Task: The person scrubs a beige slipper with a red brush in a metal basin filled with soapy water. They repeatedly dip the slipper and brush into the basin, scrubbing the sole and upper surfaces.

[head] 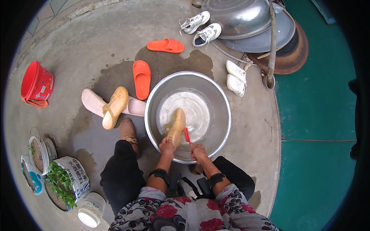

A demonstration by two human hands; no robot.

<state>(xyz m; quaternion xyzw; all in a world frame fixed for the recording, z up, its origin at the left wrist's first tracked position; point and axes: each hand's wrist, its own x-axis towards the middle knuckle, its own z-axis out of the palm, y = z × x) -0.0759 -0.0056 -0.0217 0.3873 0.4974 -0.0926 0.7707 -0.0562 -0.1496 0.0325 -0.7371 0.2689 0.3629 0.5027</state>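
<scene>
My left hand [168,146] grips one end of a yellowish-tan sandal [177,124], whose sole faces up and to the right. The sandal is tilted over a large round metal basin [150,95] with shallow water at its bottom. In my right hand [199,152] is the handle of a small red brush [187,135]. The brush head is beside the sandal's right edge; whether they touch I cannot tell. A matching sandal [116,108] lies on the wet concrete at left, across pale pink slippers [94,101].
Orange slides [141,80] lie beyond the basin. White shoes [236,78] and grey-white sneakers [207,35] stand near stacked metal pans [240,17] and a long-handled ladle [271,57]. A red bucket [37,80], potted plants [62,184] and a white tub [92,209] stand at left.
</scene>
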